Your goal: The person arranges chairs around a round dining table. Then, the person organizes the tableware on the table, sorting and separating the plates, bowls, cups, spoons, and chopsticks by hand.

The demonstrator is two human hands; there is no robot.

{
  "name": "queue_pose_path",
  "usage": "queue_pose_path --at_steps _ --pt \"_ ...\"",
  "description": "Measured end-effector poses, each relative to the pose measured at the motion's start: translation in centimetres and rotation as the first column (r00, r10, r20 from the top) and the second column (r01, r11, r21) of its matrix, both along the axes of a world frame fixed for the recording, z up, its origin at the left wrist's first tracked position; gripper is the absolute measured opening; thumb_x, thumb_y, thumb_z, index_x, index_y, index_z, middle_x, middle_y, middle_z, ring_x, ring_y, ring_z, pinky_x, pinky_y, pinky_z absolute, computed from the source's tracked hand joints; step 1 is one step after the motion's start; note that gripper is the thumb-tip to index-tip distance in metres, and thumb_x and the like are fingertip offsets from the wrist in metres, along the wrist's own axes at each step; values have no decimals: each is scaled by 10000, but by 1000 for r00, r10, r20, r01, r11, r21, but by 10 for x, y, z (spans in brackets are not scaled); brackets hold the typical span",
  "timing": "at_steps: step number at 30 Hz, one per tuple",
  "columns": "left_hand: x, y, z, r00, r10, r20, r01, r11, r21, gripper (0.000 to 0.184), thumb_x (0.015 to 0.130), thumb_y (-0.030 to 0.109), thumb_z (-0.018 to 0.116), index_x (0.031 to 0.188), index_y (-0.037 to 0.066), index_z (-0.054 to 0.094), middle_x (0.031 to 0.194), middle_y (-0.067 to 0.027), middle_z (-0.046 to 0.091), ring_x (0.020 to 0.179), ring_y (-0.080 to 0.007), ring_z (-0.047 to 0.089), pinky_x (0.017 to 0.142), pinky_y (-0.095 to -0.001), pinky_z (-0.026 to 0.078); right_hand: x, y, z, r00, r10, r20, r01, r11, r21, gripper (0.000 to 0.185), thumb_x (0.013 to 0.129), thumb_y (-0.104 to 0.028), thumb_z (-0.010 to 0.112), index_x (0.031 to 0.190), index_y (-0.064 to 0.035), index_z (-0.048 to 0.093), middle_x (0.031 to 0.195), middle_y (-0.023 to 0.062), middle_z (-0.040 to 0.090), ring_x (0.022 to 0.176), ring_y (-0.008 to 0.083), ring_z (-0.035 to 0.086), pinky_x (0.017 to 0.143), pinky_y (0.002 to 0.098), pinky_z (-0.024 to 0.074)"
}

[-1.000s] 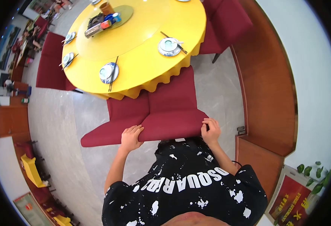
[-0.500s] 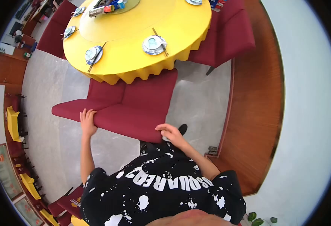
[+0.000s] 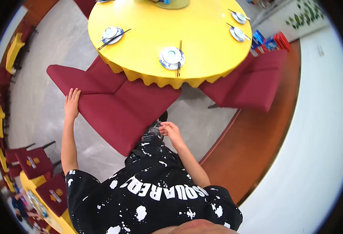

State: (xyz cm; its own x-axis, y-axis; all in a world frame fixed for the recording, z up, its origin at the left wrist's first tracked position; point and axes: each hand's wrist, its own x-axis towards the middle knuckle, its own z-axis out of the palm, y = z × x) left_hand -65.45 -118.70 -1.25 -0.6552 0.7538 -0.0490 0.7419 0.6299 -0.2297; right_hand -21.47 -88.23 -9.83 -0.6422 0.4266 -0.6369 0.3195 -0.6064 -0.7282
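A maroon upholstered chair (image 3: pixel 113 117) stands in front of me, its seat side against the round table's yellow cloth. My left hand (image 3: pixel 72 103) lies on the left end of its backrest, fingers stretched out. That hand is also close to a second maroon chair (image 3: pixel 72 78) just to the left. My right hand (image 3: pixel 171 132) hovers in front of my body, to the right of the chair and apart from it. Its fingers are loosely bent and somewhat apart, with nothing visible in them.
The round table (image 3: pixel 144 50) bears place settings such as a plate with a bowl (image 3: pixel 172 57) and chopsticks (image 3: pixel 179 58). Another maroon chair (image 3: pixel 245 84) stands at right, beside a brown wooden ledge (image 3: pixel 241 144). More chairs (image 3: pixel 35 162) and a person (image 3: pixel 19 206) are at lower left.
My view has swung, and the table and right chair sit differently in it. The near chair appears angled. My right hand has come away from its backrest corner; my left hand stays on it.
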Motion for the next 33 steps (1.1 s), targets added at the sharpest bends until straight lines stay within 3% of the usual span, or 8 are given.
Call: queue_pose_path --at_steps 4,8,11,14,17,22,29,33 --pt "1 21 26 999 50 19 -49 998 -44 696 813 -61 537 1464 153 416 1550 -21 366 1476 -254 259 1168 -475 297 -43 81 11 995 -82 60 84 996 -18 249 951 -199 541 1130 -48 627 931 91 714 806 174 677 717 304 513" --pt "8 71 37 974 226 16 -219 958 -183 620 819 -19 536 1420 107 453 1415 -115 486 1320 -313 431 1080 -469 373 -66 189 -12 945 -313 99 308 949 60 243 950 -186 538 1135 -47 611 896 87 704 748 167 665 636 290 504" --pt "36 172 38 936 237 260 -326 863 386 461 819 -3 519 1274 40 574 1177 -197 647 1048 -396 624 897 -472 507 -96 264 -50 928 -354 113 341 932 120 280 921 -150 556 1164 -18 601 923 100 691 710 153 647 567 273 487" --pt "58 270 -43 707 32 706 -591 574 566 328 921 97 511 1217 6 618 1150 -207 671 1082 -319 656 944 -405 506 -151 314 -81 940 -325 105 299 931 208 364 913 -138 571 1242 17 568 959 121 671 721 160 638 559 279 483" --pt "86 372 -100 564 130 816 -665 657 355 363 943 192 550 1248 2 600 1086 -251 677 1049 -367 663 880 -418 529 -193 345 -110 964 -202 171 141 939 314 396 921 -141 582 1269 43 547 952 122 663 719 171 637 543 277 479" --pt "108 462 -196 145 -30 989 -931 333 147 385 964 185 503 1292 -9 563 965 -165 684 763 -221 673 704 -335 541 -224 355 -119 974 -41 224 -53 916 398 306 902 -136 609 1137 61 618 888 132 695 676 185 675 574 287 516" --pt "100 475 -186 -3 -98 995 -990 138 10 355 996 166 496 1304 1 563 931 -75 674 709 -111 610 651 -259 516 -225 359 -139 940 50 337 -248 780 575 198 847 -157 677 942 13 638 867 175 717 701 296 701 715 375 547" --pt "87 478 -176 23 -62 998 -997 78 28 363 993 175 509 1314 13 558 961 -66 674 756 -112 616 686 -265 508 -236 349 -127 930 159 332 -320 796 515 198 872 -116 671 969 34 587 799 136 699 629 197 693 614 316 545"
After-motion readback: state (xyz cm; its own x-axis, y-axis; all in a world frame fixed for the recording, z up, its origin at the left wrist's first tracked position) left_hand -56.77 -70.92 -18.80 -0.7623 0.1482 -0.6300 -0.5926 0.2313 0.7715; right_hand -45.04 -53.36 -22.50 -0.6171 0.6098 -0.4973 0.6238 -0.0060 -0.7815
